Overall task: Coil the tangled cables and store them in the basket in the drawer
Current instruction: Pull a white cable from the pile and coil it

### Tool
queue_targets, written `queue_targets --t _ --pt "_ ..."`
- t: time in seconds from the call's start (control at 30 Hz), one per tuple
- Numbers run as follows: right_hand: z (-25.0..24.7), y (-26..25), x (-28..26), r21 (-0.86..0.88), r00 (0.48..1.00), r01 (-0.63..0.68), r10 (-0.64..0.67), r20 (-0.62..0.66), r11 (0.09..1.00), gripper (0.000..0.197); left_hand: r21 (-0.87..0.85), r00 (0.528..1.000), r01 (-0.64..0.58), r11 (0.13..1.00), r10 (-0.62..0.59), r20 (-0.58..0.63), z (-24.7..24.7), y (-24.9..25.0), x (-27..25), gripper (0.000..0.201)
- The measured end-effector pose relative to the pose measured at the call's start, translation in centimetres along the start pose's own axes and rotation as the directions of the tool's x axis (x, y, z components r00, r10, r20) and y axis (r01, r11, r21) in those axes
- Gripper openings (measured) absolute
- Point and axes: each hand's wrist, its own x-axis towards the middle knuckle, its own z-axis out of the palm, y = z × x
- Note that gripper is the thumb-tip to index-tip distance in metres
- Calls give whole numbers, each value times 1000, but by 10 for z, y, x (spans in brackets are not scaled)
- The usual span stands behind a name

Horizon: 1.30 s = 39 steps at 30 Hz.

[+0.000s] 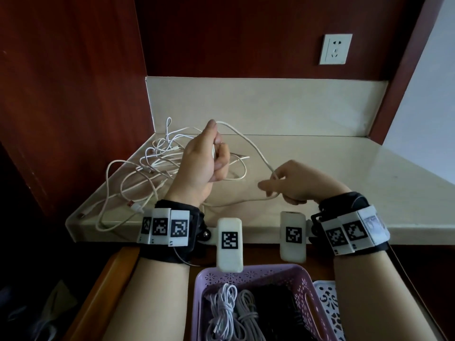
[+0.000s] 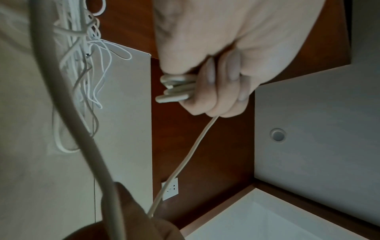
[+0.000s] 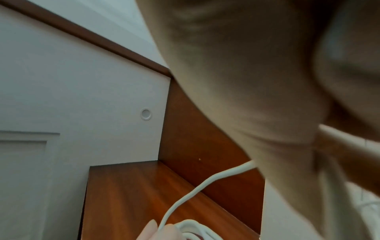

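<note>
Now two hands [image 1: 202, 163] [image 1: 295, 183] on one cable [image 1: 248, 141] — two coils [image 1: 231, 306] in basket [image 1: 305, 286]

The left hand [image 2: 236, 48] gripped a folded bundle of white cable [image 2: 174, 89]; one strand trailed toward six o'clock, tangled cables [image 2: 86, 73] at ten.

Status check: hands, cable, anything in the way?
Left hand grips white cable loops; right hand pinches its free run. Tangled pile remains on counter. Purple basket unobstructed.
</note>
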Motion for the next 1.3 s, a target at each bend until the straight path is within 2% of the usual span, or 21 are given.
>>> queue_targets --t 0.07,0.1,0.2,0.23,0.3,0.37,0.4,0.43,0.47,0.53,0.57,0.63,0.7,0.73,0.8,0.87,0.93,1.0,1.13,1.2,1.3 --pt "1 -3 0 -4 996 -64 64 65 998 39 28 998 -49 998 50 -26 6 3 -2 37" --pt "0 -2 1 9 995 -90 90 33 996 42 42 996 -75 996 77 -37 6 4 -3 37" --pt "-8 12 8 270 943 -74 156 -295 960 44 115 990 -122 986 129 -49 6 6 -5 38" --pt "-10 17 7 431 899 5 185 -397 902 40 153 990 -130 980 138 -42 6 6 -6 38" --pt "-13 21 6 704 825 217 258 -503 676 26 210 991 -125 970 134 -26 9 4 -7 41" --pt "-13 22 10 812 750 413 353 -560 412 13 250 994 -107 962 105 22 10 0 -7 42" --pt "-13 22 13 794 681 500 409 -607 345 11 284 994 -105 953 91 62 11 -3 -7 42" --pt "-14 23 16 732 580 565 448 -680 381 11 328 992 -105 939 75 104 11 -5 -8 43" --pt "-16 24 17 629 451 584 440 -777 513 10 370 988 -104 923 54 142 12 -6 -9 44" --pt "-20 30 16 344 222 507 266 -938 790 18 423 983 -93 901 15 185 13 -7 -11 45" --pt "-22 35 15 200 148 466 147 -978 862 21 428 983 -81 900 0 186 12 -7 -11 44" --pt "-26 41 11 -16 71 399 -48 -996 917 22 421 986 -48 906 -26 167 11 -8 -10 42" --pt "-31 40 10 -101 103 368 -148 -984 924 20 405 989 -21 914 -40 141 9 -10 -8 42" --pt "-32 39 10 -90 178 376 -167 -970 922 19 394 991 -12 919 -42 128 8 -11 -7 41" --pt "-28 41 14 49 446 370 -131 -885 928 18 365 993 -3 931 -40 110 4 -11 -6 41" --pt "-21 43 19 223 725 227 -11 -689 948 18 290 994 8 957 -39 101 1 -7 -6 40" --pt "-13 41 20 217 881 33 74 -466 976 26 216 995 39 976 -57 78 -2 -3 -5 38" --pt "-5 34 19 141 938 -36 82 -336 989 32 192 995 65 979 -78 59 -3 -3 -4 37" --pt "5 17 15 106 974 -56 77 -212 993 54 229 992 96 969 -112 56 0 -7 -4 39" --pt "4 16 18 122 964 -53 82 -252 991 54 251 990 104 962 -123 63 0 -7 -4 38" --pt "-2 18 22 -51 929 -30 9 -369 998 31 320 992 96 943 -119 53 0 -8 -3 38"
